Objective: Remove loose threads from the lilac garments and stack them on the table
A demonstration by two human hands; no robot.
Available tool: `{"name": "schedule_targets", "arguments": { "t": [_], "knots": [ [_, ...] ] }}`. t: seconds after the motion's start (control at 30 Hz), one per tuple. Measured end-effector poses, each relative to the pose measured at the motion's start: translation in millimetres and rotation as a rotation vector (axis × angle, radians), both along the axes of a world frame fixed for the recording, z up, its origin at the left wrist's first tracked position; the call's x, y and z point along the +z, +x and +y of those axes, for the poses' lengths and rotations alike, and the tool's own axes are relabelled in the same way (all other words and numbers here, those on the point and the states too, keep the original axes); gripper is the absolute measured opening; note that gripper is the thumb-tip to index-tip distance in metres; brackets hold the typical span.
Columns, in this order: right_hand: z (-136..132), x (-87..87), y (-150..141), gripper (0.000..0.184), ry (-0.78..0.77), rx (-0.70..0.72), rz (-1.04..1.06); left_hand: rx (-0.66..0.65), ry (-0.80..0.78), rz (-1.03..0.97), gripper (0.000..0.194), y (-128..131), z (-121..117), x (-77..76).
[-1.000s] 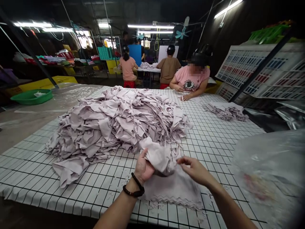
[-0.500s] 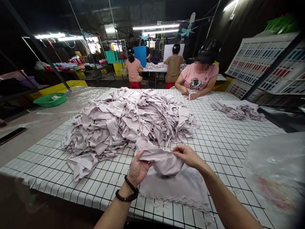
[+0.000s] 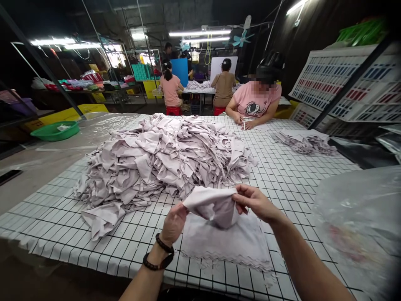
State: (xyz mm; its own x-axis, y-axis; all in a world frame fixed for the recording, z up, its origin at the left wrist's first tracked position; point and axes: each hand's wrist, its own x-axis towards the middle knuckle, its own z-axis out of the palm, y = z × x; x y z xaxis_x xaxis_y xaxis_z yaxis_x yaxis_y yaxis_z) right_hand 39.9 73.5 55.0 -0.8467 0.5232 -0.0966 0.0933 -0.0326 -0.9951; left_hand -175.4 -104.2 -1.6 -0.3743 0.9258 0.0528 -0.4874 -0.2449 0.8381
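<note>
A dim workroom [image 3: 188, 19] under strip lights, with a large table in front covered by a white cloth with a black grid [image 3: 46, 234]. At the far left lie one dark phone [image 3: 10, 177] and, farther back, one green basin [image 3: 56, 132] with something white inside; a slanting dark pole [image 3: 64, 91] rises behind it. Next comes one big heap of pale mauve fabric pieces [image 3: 169, 159], too many to count, standing between the wearer and the table's far side. Beyond it, two people sit with their backs turned, one in pink [image 3: 171, 90] and one in brown [image 3: 223, 88]. In front of the heap, the left hand [image 3: 174, 223], wearing two dark bracelets [image 3: 158, 255], pinches the left edge of one fabric piece [image 3: 213, 205]; the right hand [image 3: 255, 202] grips its upper right edge. The piece hangs between them above one flat stack of fabric [image 3: 224, 246] with wavy edges. Farther right, one co-worker in a pink shirt [image 3: 257, 102] leans on the table, near one smaller bundle of fabric [image 3: 308, 142]. At the right edge are one clear plastic bag [image 3: 360, 213] and white slotted crates [image 3: 326, 71], crossed by another slanting pole [image 3: 349, 83].
</note>
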Motion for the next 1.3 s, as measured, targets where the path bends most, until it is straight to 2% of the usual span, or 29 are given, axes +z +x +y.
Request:
{"name": "schedule_targets", "arguments": {
  "t": [0.07,0.13,0.2,0.27,0.33,0.47,0.57,0.7,0.8,0.9,0.97,1.03,1.13,1.23,1.3],
  "knots": [
    [5.7,20.3,14.1,0.022,-0.016,0.090,0.063,-0.024,0.021,0.356,0.035,-15.3,0.2,7.7],
    [6.2,40.9,21.5,0.021,0.007,0.204,0.112,-0.041,0.090,0.568,0.037,-16.5,10.9,17.8],
    [4.5,58.4,22.3,0.021,0.061,0.320,0.129,-0.125,0.182,0.537,0.037,-1.3,30.1,28.0],
    [3.6,72.0,20.5,0.021,0.148,0.403,0.129,-0.369,0.202,0.448,0.040,23.1,52.2,36.2],
    [5.4,82.1,21.3,0.022,0.237,0.448,0.126,-0.571,0.176,0.475,0.043,44.9,71.1,41.4],
    [14.5,94.3,35.3,0.022,0.335,0.453,0.126,-0.690,0.115,0.527,0.033,58.0,88.2,43.1],
    [20.8,95.3,45.2,0.019,0.273,0.361,0.129,-0.787,0.085,0.454,0.034,56.4,86.7,41.7],
    [25.3,91.8,44.5,0.016,0.185,0.304,0.169,-0.713,0.046,0.529,0.054,66.6,82.5,35.3],
    [30.2,94.3,43.8,0.016,0.195,0.306,0.178,-0.731,-0.023,0.585,0.037,67.3,84.9,22.3],
    [40.6,102.5,52.6,0.017,0.246,0.236,0.181,-0.738,-0.118,0.647,0.035,43.3,88.1,10.5],
    [50.1,108.3,62.3,0.018,0.270,0.146,0.146,-0.677,-0.160,0.714,0.034,16.3,87.6,10.9],
    [59.9,112.3,71.8,0.021,0.286,0.082,0.065,-0.598,-0.156,0.786,0.033,-11.9,85.2,20.4],
    [72.2,113.1,80.4,0.030,0.353,0.073,-0.118,-0.483,-0.106,0.911,0.034,-44.7,80.8,46.8],
    [79.5,108.2,80.8,0.034,0.535,0.106,-0.339,-0.362,-0.069,1.097,0.038,-62.3,79.2,75.4],
    [81.9,102.0,78.2,0.030,0.709,0.119,-0.475,-0.253,-0.045,1.297,0.037,-67.9,80.3,90.3]
  ]
}}
